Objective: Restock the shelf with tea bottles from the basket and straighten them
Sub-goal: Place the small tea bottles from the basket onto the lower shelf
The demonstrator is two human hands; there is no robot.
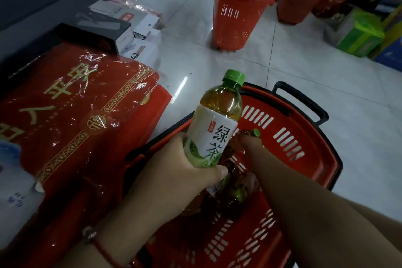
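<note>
My left hand (174, 172) grips a green tea bottle (217, 119) by its lower body; it has a green cap and a white label and stands upright above the red basket (304, 137). My right hand (250, 143) reaches down into the basket, onto another bottle with a green cap (255, 132). Its fingers are hidden behind the held bottle. More bottles (235, 193) lie dark in the bottom of the basket. No shelf is in view.
Red gift boxes (76, 104) wrapped in film lie stacked on the left, with black and white boxes (121, 28) behind them. A tall red basket (237, 6) stands on the white tiled floor ahead, more red baskets and green packages (361, 35) at the right.
</note>
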